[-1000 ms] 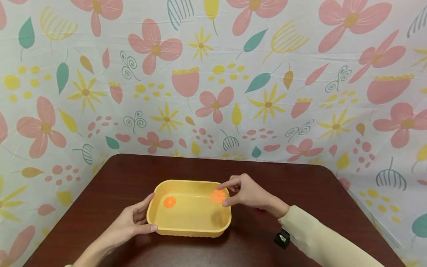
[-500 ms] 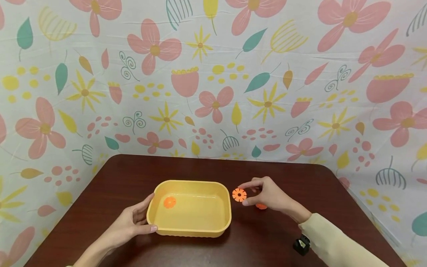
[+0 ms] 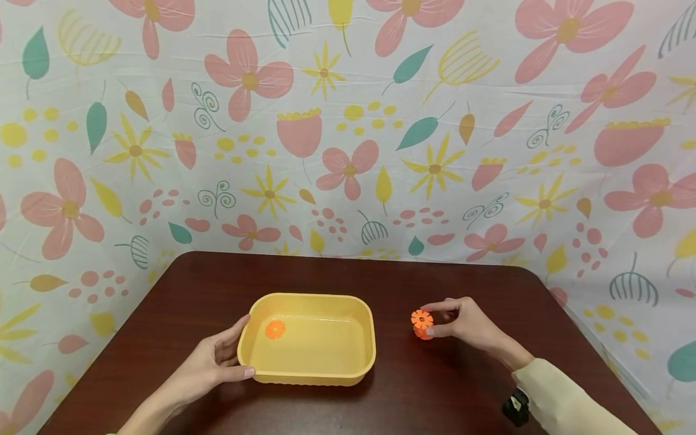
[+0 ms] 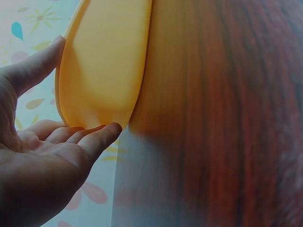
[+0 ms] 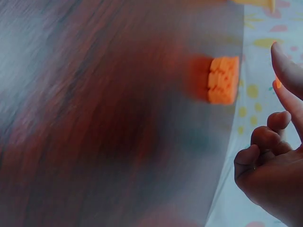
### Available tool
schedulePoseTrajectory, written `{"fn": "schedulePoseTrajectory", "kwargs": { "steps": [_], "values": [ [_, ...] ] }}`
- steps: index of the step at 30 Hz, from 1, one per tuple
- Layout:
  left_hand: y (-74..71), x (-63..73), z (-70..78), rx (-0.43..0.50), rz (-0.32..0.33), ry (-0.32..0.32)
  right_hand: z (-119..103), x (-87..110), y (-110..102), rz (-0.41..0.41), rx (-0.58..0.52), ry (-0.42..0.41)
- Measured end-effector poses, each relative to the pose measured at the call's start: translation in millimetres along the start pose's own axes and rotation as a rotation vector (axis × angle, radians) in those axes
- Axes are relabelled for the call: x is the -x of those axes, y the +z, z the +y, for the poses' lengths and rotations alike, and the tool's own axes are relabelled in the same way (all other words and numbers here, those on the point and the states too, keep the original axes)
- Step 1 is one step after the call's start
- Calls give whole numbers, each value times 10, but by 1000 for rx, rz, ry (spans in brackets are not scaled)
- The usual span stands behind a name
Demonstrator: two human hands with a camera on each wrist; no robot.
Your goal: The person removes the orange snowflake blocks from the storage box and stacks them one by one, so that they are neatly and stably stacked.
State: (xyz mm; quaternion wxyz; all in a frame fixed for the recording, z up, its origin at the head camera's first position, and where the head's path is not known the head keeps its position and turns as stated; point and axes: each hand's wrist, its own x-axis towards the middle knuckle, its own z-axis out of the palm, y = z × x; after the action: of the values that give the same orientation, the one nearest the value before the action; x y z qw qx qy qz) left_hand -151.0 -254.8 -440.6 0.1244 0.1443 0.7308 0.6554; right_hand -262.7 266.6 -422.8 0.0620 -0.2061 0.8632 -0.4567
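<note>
My left hand (image 3: pixel 209 362) holds the left end of a yellow plastic tray (image 3: pixel 304 379), thumb at the near corner and a finger at the far corner. In the left wrist view, its fingers touch the tray's wall (image 4: pixel 102 61). One flat orange notched disc (image 3: pixel 275 329) lies inside the tray, towards its left. Right of the tray, my right hand (image 3: pixel 469 323) pinches another orange notched disc (image 3: pixel 422 319) upright between thumb and finger. Just behind and below that disc, partly hidden, a stack of orange discs (image 5: pixel 222 80) rests on the table.
The dark red-brown wooden table (image 3: pixel 467 393) extends around the tray. Behind it hangs a flower-patterned cloth (image 3: pixel 348 109). A small black device (image 3: pixel 515 407) hangs at my right wrist, below a cream sleeve (image 3: pixel 565 399).
My right hand has moved rightward with its disc, from over the tray's right side to the stack of discs. The left hand and the tray have stayed in place.
</note>
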Motion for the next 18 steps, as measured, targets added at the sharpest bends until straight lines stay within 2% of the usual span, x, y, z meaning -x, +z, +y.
{"fn": "schedulePoseTrajectory", "kwargs": {
  "steps": [18],
  "values": [
    [-13,-9,-19,-2,-6,18,249,49,-40,-9,3,45]
  ]
}}
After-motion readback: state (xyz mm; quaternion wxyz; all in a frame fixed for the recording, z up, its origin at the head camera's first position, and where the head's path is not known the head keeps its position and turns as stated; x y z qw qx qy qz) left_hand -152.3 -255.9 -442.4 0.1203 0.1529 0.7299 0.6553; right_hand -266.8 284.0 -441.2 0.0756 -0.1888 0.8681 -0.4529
